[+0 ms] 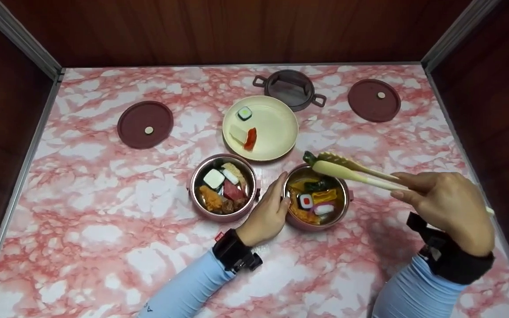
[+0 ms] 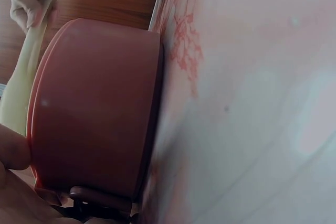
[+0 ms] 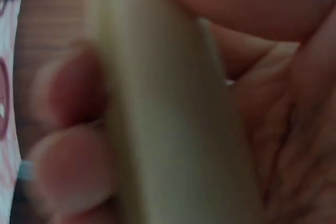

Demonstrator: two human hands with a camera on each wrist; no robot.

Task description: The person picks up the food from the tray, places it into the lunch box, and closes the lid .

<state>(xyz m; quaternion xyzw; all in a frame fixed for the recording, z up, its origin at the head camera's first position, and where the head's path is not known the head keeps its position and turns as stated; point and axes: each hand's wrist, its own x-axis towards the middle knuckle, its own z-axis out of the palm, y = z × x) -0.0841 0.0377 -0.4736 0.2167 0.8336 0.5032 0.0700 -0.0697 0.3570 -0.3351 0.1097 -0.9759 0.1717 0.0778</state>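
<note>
My right hand [image 1: 449, 203] grips cream-coloured tongs [image 1: 365, 177], seen close up and blurred in the right wrist view between thumb and fingers. A dark green piece of toy food [image 1: 309, 157] sits at the tips, over the far rim of the right pink lunch pot [image 1: 314, 227]. That steel-lined pot holds a red-centred sushi roll [image 1: 305, 201], a yellow piece [image 1: 324, 195] and other toy food. With fingers fairly straight, my left hand [image 1: 265, 216] rests against the pot's left side, thumb at the rim; the left wrist view shows the pot's outer wall [image 2: 100, 108].
A second lunch pot [image 1: 223, 217] full of toy food stands left of my left hand. Behind the pots is a cream plate [image 1: 276, 128] with a few pieces. Farther back lies a dark lid with two handles [image 1: 290, 90], with round maroon lids [image 1: 142, 117] [image 1: 367, 106] either side.
</note>
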